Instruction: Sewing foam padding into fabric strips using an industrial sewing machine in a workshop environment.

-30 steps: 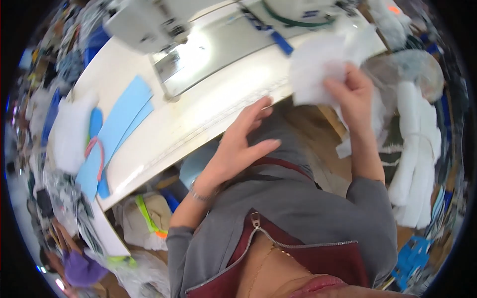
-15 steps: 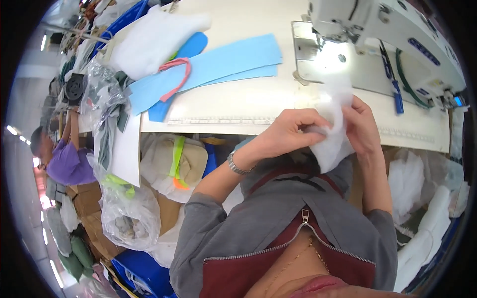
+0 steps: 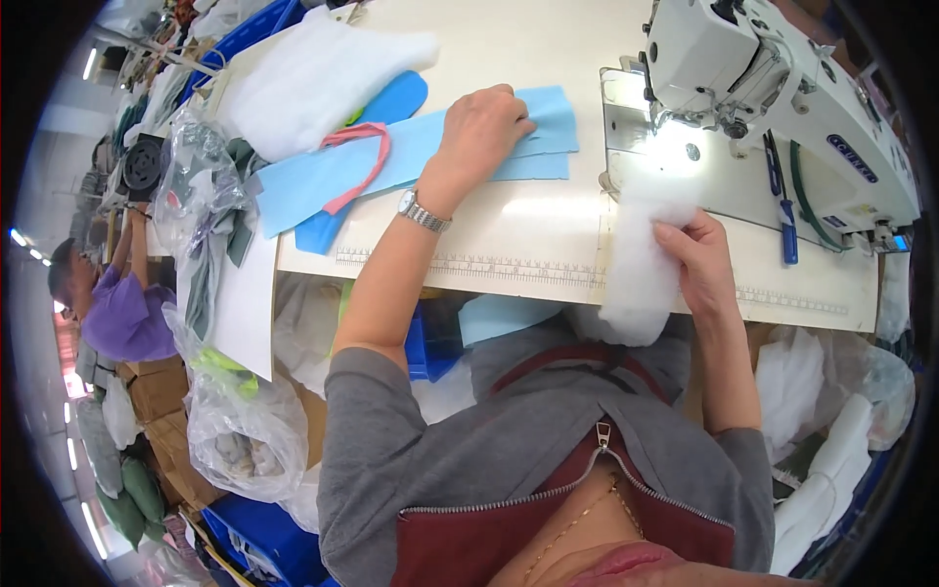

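Our left hand lies flat on the blue fabric strips, whose length runs left to right; our right hand grips white padding beside them.

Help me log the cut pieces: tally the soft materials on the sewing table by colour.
Light blue fabric pieces under the left hand: 2, perhaps more stacked
White wadding: 2, a pile and the piece in the right hand
Pink strip: 1
Total: 5
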Motion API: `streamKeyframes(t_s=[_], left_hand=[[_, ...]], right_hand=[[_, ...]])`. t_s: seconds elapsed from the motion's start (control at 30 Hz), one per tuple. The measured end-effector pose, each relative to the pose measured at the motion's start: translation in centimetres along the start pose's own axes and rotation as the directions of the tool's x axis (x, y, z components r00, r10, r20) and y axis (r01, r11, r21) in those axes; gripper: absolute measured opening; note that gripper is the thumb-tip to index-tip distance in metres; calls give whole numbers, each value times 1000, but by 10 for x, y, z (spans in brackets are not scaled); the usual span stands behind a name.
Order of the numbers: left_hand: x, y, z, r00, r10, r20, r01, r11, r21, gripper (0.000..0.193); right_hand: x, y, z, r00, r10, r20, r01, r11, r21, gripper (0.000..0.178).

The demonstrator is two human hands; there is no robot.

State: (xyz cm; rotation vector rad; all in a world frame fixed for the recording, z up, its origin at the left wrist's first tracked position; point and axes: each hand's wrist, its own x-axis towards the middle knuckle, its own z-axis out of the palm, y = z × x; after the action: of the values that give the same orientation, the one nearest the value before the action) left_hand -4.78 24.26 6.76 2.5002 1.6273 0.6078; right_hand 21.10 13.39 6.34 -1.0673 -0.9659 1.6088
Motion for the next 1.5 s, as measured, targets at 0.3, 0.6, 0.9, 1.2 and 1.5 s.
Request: streamKeyframes(t_s=[0.3, 0.6, 0.9, 1.2, 1.5], left_hand=[[-8, -21, 5, 955, -278, -100, 167, 789, -591, 16], [-32, 29, -17, 951, -196, -241, -87, 578, -812, 20], [-45, 51, 3, 859, -64, -508, -231, 838, -495, 23], [-82, 1, -18, 971, -77, -227, -33, 894, -446, 24], [-64, 68, -61, 996, 88, -30, -84, 726, -682, 48]], right_hand=[[16, -4, 9, 998, -6, -69, -7, 982, -189, 19], [65, -3, 47, 967, -223, -121, 197, 961, -194, 16], [52, 4, 88, 925, -378, -42, 377, 925, -43, 20], [11, -53, 40, 676, -683, -277, 647, 730, -221, 18], [-2, -75, 31, 657, -716, -235, 709, 693, -129, 17]])
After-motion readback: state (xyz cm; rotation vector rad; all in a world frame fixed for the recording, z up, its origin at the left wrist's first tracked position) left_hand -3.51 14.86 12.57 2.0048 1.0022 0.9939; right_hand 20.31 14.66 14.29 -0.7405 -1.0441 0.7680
